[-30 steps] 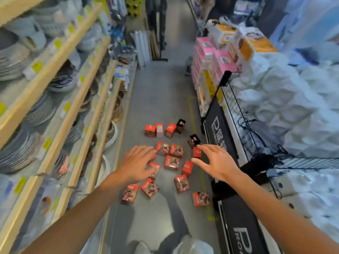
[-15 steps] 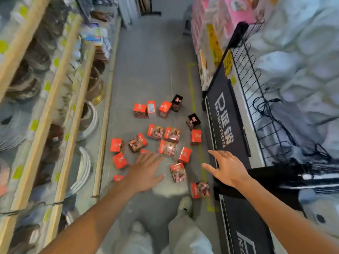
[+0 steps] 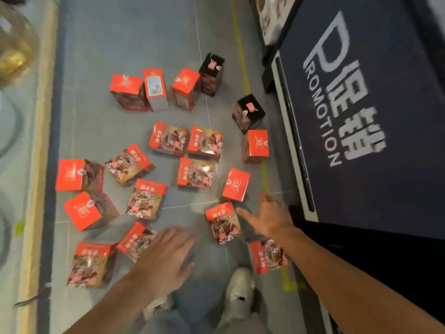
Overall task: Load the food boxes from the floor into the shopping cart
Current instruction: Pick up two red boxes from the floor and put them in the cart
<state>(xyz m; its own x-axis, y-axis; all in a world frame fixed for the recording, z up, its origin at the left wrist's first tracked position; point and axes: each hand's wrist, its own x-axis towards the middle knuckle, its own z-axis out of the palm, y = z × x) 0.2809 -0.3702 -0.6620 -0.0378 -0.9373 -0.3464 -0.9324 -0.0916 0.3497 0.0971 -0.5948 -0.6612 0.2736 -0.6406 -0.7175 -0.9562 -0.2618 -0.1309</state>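
**Hands down over the boxes, nothing picked up yet**

Vs. half a sec ago: view has dropped much closer to the floor and tilted down; shelves on the left are mostly out of frame, boxes look far bigger. Both hands have come lower, now right over the scatter. Boxes themselves haven't shifted.

Left hand [image 3: 166,259]: fingers spread and relaxed, palm down, holding nothing. It hovers over the lower-middle red box [image 3: 134,239]; can't tell if fingertips touch it.

Right hand [image 3: 269,216]: also released, fingers splayed, empty. It sits just right of the box by the floor seam [image 3: 222,221], w/ another red box [image 3: 267,256] below the wrist. Contact unclear, motion blur.

Food boxes: all on the grey tile floor [image 3: 134,39], approx. 15 red ones plus two black boxes [image 3: 212,73] nearer the top. Dark promo panel [image 3: 361,112] stands at right. A white shoe [image 3: 239,290] shows at bottom, between the forearms.
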